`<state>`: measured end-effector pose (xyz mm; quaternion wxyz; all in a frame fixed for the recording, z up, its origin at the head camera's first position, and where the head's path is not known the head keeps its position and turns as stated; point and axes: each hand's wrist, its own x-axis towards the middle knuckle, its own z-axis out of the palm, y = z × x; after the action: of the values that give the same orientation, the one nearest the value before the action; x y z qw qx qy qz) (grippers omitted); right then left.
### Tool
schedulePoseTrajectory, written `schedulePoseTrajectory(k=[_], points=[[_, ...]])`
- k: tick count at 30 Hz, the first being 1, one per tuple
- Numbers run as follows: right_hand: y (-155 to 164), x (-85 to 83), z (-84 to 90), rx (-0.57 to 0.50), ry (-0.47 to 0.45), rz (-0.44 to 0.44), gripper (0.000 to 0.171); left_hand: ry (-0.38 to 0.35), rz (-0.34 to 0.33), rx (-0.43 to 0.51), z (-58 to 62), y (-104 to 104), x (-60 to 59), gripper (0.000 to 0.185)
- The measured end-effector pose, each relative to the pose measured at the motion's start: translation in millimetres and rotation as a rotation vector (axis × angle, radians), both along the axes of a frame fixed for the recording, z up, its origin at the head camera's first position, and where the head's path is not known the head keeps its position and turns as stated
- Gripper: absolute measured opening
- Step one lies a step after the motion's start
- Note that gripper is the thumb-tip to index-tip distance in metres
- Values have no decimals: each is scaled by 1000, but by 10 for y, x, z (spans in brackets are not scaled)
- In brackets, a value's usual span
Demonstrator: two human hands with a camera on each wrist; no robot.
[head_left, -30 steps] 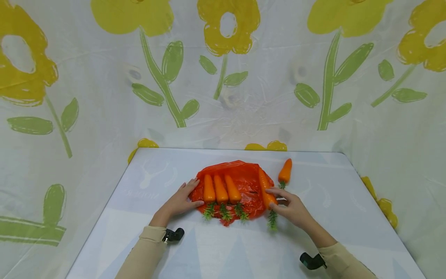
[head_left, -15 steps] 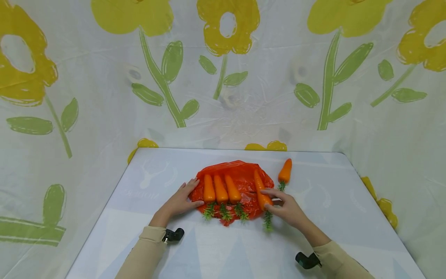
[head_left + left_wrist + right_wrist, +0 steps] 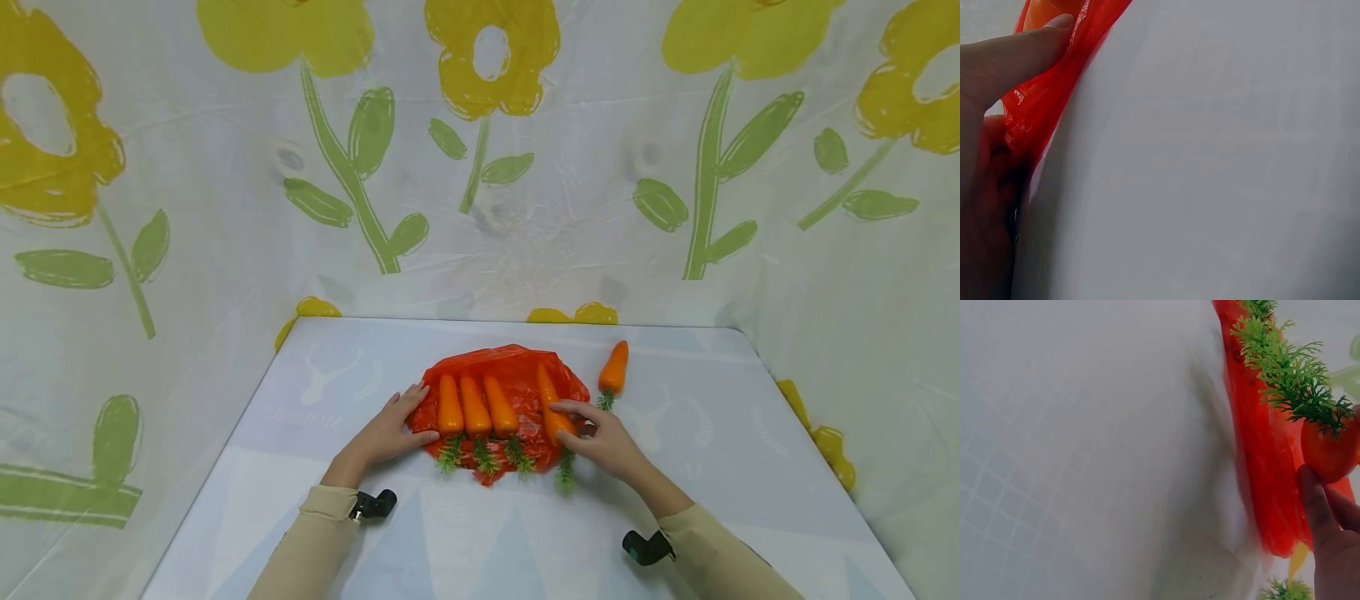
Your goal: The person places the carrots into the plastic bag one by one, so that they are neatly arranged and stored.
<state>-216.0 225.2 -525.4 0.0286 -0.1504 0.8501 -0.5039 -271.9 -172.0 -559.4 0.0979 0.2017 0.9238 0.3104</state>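
Observation:
An orange plastic bag (image 3: pixel 517 371) lies flat on the white table (image 3: pixel 705 433). Three toy carrots (image 3: pixel 475 406) with green tops lie side by side on it. My left hand (image 3: pixel 420 415) rests flat on the bag's left edge, fingers straight; the left wrist view shows one finger (image 3: pixel 1016 56) on the bag (image 3: pixel 1054 94). My right hand (image 3: pixel 570 423) pinches a fourth carrot (image 3: pixel 547 398) near its thick end, over the bag's right part. In the right wrist view my fingers (image 3: pixel 1319 512) hold that carrot (image 3: pixel 1330 453) beside the bag (image 3: pixel 1260 456). A fifth carrot (image 3: pixel 613 369) lies on the table right of the bag.
A flower-printed cloth (image 3: pixel 480 167) hangs as walls behind and on both sides of the table. Black wrist cameras (image 3: pixel 372 504) (image 3: pixel 647 546) sit on my beige sleeves. Bare table surface lies on the left, the right and in front.
My right hand has carried the fourth carrot leftward, from the bag's right edge onto the bag, closer to the three carrots. The left hand has stayed put.

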Motion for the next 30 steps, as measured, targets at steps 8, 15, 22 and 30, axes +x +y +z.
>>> schedulePoseTrajectory(k=[8,15,22,30], points=[[-29,-62,-12,33,-27,-7,39,3,2,-3,2,1,-6,96],[-74,-120,-38,55,-13,6,39,-14,9,-6,-3,-4,0,97],[-173,-176,-22,74,-41,1,39,-19,16,1,-7,-2,-4,97],[-282,-228,-31,111,-48,-18,38,-12,6,7,5,5,2,97]])
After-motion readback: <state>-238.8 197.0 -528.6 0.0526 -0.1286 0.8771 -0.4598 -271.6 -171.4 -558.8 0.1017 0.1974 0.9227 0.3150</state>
